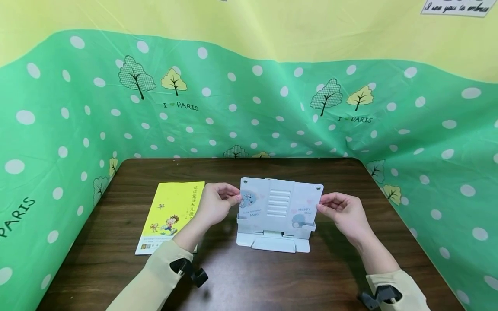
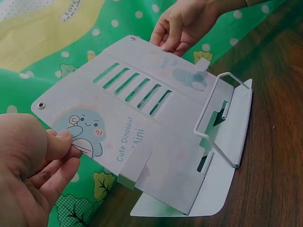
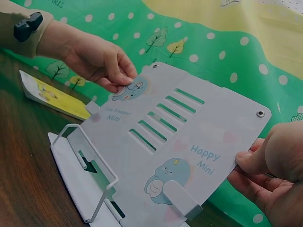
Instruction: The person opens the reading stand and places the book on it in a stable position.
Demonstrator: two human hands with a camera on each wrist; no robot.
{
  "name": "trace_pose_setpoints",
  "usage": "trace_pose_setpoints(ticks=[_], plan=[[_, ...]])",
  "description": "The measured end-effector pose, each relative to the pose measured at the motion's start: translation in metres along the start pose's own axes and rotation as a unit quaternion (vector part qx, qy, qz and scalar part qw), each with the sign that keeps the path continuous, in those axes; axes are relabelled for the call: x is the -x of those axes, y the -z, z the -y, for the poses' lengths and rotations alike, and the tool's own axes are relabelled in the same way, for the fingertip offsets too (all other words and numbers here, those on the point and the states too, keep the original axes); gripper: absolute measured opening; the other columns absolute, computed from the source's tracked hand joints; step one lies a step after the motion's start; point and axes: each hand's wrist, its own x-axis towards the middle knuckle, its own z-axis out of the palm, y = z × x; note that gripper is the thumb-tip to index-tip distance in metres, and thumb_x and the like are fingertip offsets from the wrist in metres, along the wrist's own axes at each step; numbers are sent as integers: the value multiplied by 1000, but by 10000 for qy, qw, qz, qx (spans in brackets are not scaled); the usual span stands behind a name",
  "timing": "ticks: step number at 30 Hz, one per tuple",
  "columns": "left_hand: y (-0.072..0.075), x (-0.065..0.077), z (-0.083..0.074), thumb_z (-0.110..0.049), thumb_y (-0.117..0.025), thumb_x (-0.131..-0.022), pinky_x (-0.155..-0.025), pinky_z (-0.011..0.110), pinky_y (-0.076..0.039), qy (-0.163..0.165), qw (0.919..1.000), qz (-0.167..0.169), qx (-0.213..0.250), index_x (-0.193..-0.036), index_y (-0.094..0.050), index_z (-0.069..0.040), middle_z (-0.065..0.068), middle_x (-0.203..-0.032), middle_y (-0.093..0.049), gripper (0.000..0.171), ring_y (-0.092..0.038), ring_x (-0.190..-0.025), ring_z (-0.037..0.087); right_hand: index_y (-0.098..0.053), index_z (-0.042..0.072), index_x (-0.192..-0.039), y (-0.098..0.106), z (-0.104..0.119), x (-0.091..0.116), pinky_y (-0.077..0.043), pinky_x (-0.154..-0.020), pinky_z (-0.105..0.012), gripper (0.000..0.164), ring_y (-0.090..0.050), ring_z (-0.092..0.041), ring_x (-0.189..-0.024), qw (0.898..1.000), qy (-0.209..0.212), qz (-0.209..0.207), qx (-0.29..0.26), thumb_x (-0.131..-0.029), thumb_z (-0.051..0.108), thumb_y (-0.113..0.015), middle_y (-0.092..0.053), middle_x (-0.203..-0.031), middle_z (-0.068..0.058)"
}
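A white metal book stand (image 1: 278, 203) with blue dinosaur drawings stands propped up on the table, its back panel tilted. My left hand (image 1: 215, 203) pinches the panel's left edge between thumb and fingers, beside the dinosaur print (image 2: 85, 125). At the opposite edge my right hand (image 1: 346, 216) pinches the panel in the same way, near the "Happy Mini" lettering (image 3: 205, 158). Slots run down the middle of the panel. A wire bar (image 2: 213, 109) and small page clips (image 3: 182, 198) sit along its lower part, above the flat base (image 1: 245, 239).
A yellow children's book (image 1: 171, 207) lies on the dark wooden table (image 1: 241, 276) to the left, partly behind the left forearm. Green and yellow printed cloth (image 1: 253, 108) hangs around the back and sides of the table.
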Motion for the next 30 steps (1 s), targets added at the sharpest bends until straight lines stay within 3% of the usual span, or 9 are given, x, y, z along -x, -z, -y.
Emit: trace_pose_setpoints(ticks=[5,12,19,30], plan=[[1,-2,0,-6,-86,-90,-62,30,-53,30,10000,-2,-84,-91,-81,-7,-2,-82,-77,5,-71,-73,18,-74,-8,-108,0,2,1,-62,-75,-29,19,-71,-17,-83,10000,49,1,-2,-92,-1,-81,-74,-99,-22],[3,-6,0,-5,-85,-90,-63,31,-53,-17,9999,-16,-144,-92,-81,-6,-1,-82,-77,4,-70,-74,19,-72,-11,-106,0,5,4,-62,-73,-26,16,-71,-15,-80,9998,127,-14,-158,-91,-8,-79,-75,-93,-8],[4,-10,0,-4,-85,-90,-64,31,-54,11,9999,-30,-154,-90,-81,-9,-2,-82,-77,6,-69,-73,20,-73,-10,-108,-1,8,6,-62,-76,-27,18,-71,-17,-82,9998,114,16,-176,-92,-5,-80,-74,-98,-20],[3,-16,0,-5,-86,-90,-60,30,-51,-75,9995,-69,-285,-88,-80,-9,-2,-80,-76,7,-66,-71,20,-73,-10,-107,0,12,10,-63,-77,-28,17,-70,-19,-82,9996,218,16,-186,-91,-7,-79,-74,-97,-17]])
